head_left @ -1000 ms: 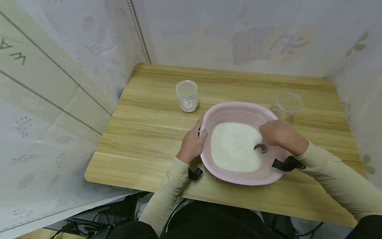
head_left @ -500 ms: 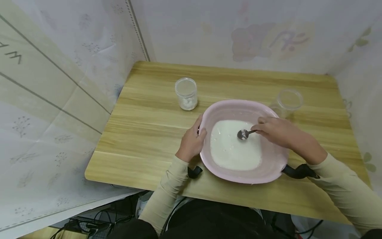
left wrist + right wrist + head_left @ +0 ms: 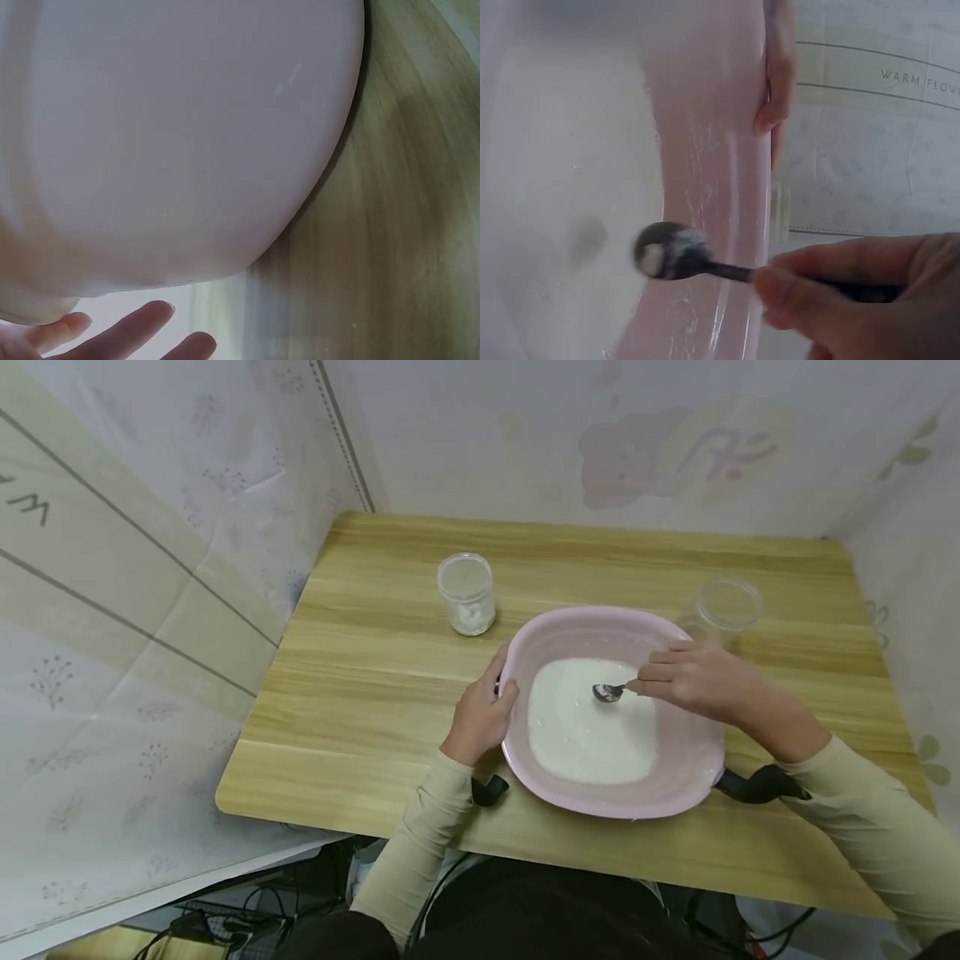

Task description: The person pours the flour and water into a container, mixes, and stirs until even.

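Observation:
A pink oval basin [image 3: 693, 760] holds white liquid [image 3: 581, 735]. At its left side, my left hand [image 3: 480, 714] grips the rim, thumb on top; fingers [image 3: 124, 334] show below the basin in the left wrist view. My right hand [image 3: 697, 681] pinches the handle of a metal spoon [image 3: 608, 693] over the liquid. In the right wrist view, white residue and a small whitish lump show in or on the spoon's bowl [image 3: 671, 251]. Whether the spoon touches the liquid I cannot tell, though a dark reflection lies beside it.
A clear jar [image 3: 467, 597] with white lumps at its bottom stands behind the basin to the left. Another clear jar [image 3: 726, 606] is behind it to the right, partly hidden by the hand. The wooden table [image 3: 337, 718] has patterned walls around it.
My right hand has turned and lifted the spoon from the basin's right side, bringing its bowl leftward over the middle of the liquid. The left hand keeps its hold on the rim.

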Demonstrator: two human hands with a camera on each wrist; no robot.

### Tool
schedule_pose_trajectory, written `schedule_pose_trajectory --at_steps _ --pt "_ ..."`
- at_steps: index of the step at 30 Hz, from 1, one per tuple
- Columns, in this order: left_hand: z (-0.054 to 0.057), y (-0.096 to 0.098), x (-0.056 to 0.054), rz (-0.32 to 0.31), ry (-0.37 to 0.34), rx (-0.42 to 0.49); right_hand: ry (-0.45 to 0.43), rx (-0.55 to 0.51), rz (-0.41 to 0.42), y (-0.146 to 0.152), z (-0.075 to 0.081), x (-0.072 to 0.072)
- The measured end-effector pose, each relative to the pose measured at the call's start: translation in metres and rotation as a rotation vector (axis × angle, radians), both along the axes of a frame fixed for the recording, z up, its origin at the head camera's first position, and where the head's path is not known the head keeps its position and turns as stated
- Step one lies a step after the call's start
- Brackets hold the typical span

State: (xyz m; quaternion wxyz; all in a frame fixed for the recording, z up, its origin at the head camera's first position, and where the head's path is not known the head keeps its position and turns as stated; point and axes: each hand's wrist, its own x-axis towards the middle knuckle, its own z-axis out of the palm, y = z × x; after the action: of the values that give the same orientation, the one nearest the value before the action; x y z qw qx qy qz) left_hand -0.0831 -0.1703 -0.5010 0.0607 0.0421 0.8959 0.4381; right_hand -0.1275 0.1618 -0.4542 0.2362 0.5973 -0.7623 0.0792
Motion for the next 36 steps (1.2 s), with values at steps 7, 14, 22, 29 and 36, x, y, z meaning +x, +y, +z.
schedule_pose_trajectory --at_steps 7,14,22,29,36 --pt "-0.002 0.0 0.0 0.002 0.003 0.014 0.011 -0.12 -0.041 0.001 0.002 -0.003" --pt "-0.002 -0.001 -0.001 -0.001 0.014 0.002 -0.138 -0.183 -0.087 0.009 0.007 -0.003" --pt "-0.003 -0.003 -0.003 -0.024 -0.001 -0.002 -1.185 -0.56 -0.701 0.052 0.014 0.021" --pt "0.001 -0.013 -0.011 -0.043 0.016 -0.025 -1.602 -1.218 -0.376 0.077 -0.007 0.053" --pt "-0.001 -0.027 -0.007 -0.034 0.037 -0.002 -1.652 -1.53 -0.189 0.106 -0.038 0.075"
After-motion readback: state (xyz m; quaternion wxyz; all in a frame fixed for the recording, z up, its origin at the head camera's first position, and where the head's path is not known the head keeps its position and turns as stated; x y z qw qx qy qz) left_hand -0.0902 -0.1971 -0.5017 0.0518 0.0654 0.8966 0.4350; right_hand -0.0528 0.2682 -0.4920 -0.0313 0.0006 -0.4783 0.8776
